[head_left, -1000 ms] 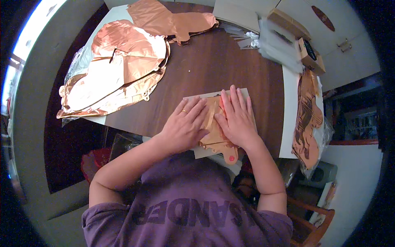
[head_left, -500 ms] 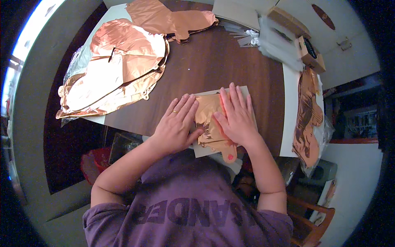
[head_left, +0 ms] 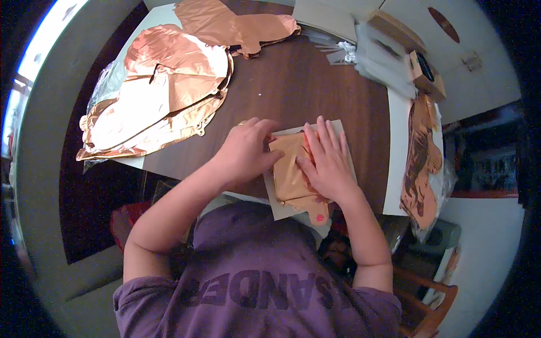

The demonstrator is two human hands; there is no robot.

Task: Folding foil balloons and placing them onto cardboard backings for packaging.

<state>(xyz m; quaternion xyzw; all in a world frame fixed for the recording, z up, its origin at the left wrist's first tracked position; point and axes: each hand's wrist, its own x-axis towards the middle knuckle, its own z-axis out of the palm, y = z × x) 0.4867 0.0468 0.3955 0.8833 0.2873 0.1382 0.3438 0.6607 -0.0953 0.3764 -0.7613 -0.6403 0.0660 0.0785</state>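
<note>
A rose-gold foil balloon (head_left: 290, 169), folded flat, lies on a grey-beige card sheet (head_left: 282, 210) at the table's near edge. Its tab with a red mark sticks out past the card's near side. My right hand (head_left: 328, 166) rests flat on the foil's right part, fingers stretched out and thumb pointing inward. At the upper left corner of the foil, my left hand (head_left: 247, 151) is bent, its thumb and curled fingers around the edge. Those fingertips are partly hidden and slightly blurred.
Flat rose-gold foil balloons (head_left: 163, 96) are stacked at the left, and another foil piece (head_left: 236, 28) lies at the far edge. Clear plastic bags (head_left: 383, 59) and a small cardboard box (head_left: 426, 73) stand at the back right. More bagged foil (head_left: 418, 169) hangs along the right edge.
My left hand has gone from lying flat beside the foil to curling at its upper left corner. The foil's left side looks smoother. My right hand has hardly moved.
</note>
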